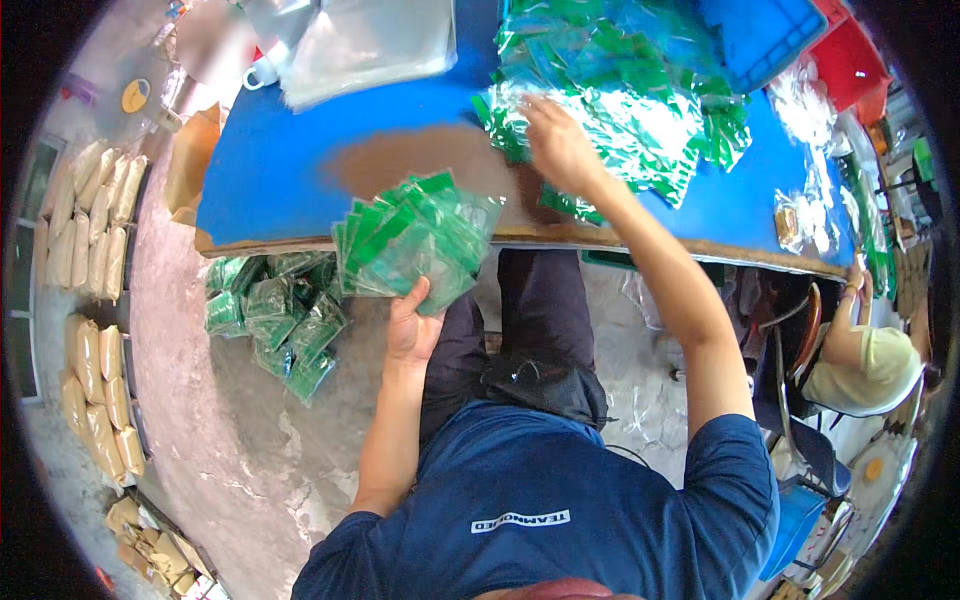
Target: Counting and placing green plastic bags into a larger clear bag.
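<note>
At ten o'clock, a fan of green packets (405, 235) overhangs the blue table (270, 160), clamped under the left hand's (410, 335) thumb! Up at one, the right hand (562, 150), fingers half-curled, meets the glossy pile (645, 125); can't tell whether it grips anything. Floor bundles (275, 315) sit at nine.

The scene is brightly lit, with hard white glare on the heap of green packets (640, 140), bleaching out part of their colour, and a paler sheen across the clear plastic sheets (370, 50). The fingertips of the right hand (562, 150) look soft and slightly blurred against that shine. Light spreads over the floor (170, 340) at left, while the space under the table (265, 180) is dimmer. Its front edge bows, brown bags (95, 390) lean near the rim, and black fills the corners.
</note>
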The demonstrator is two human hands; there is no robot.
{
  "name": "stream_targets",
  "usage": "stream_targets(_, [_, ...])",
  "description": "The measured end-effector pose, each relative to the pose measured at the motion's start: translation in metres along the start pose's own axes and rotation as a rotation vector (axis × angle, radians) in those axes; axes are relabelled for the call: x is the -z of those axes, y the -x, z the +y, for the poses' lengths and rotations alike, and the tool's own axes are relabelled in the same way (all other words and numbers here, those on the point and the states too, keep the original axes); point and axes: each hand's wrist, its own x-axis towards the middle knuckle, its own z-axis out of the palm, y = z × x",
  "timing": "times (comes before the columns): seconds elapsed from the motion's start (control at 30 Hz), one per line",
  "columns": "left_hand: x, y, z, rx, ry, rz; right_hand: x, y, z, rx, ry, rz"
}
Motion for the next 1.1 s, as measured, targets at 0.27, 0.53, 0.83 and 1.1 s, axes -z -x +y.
stream_targets(0.27, [0.022,0.015,0.014,0.042,0.039,-0.132,-0.008,0.019,-0.06,-0.1,0.117,-0.222])
stream_targets(0.53, [0.001,-0.001,0.01,0.007,0.062,-0.046,-0.016,-0.016,-0.088,-0.349,-0.964,-0.587])
stream_targets(0.83, [-0.004,0.009,0.018,-0.064,-0.106,0.015,-0.034,-0.011,-0.007,0.085,0.393,-0.346])
stream_targets(1.1, [0.0,0.007,0.018,-0.05,-0.074,-0.03,-0.034,0.013,-0.097,-0.383,-0.471,-0.322])
